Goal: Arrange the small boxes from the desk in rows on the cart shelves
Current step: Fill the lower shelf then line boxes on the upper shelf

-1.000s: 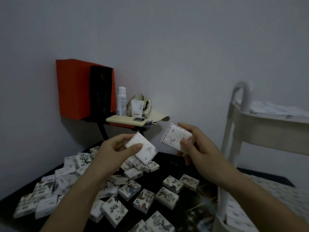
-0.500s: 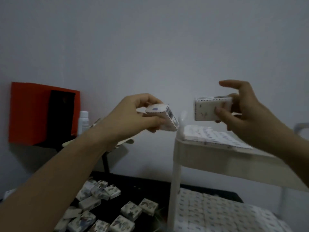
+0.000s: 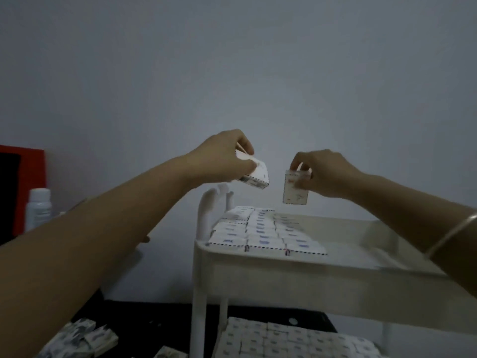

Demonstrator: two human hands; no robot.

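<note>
Plainly, these small boxes are light: we carry one in each hand with no more than a pinch. Our left hand (image 3: 224, 161) grips a box (image 3: 254, 177) with thumb and fingers curled round it, the box tilted so that one end dips toward the cart. Our right hand (image 3: 327, 174) pinches a second box (image 3: 295, 189) by its upper end, so it hangs upright below the fingers. Both boxes are in the air above the back-left corner of the cart's top shelf (image 3: 284, 270), touching nothing on it.

We judge them to be thin card, stiff enough to keep their shape yet easy to dent. A hold across two opposite flat faces, with little squeeze, should suit them best, and the smooth print might slip if we held only a corner. Held by the upper end, as in the right hand, a box could be lowered straight down beside its neighbours.

As to looks, each box is a white block with a dashed border of dark and red marks along its edges, much like an airmail envelope. The upright one shows a small red mark on its face. The rows laid there (image 3: 263, 231) run edge to edge from the shelf's left edge to about its middle. More rows (image 3: 284, 339) lie packed beneath it, and loose boxes (image 3: 80, 337) with darker pictures lie on the desk (image 3: 271, 311) at the lower left.
</note>
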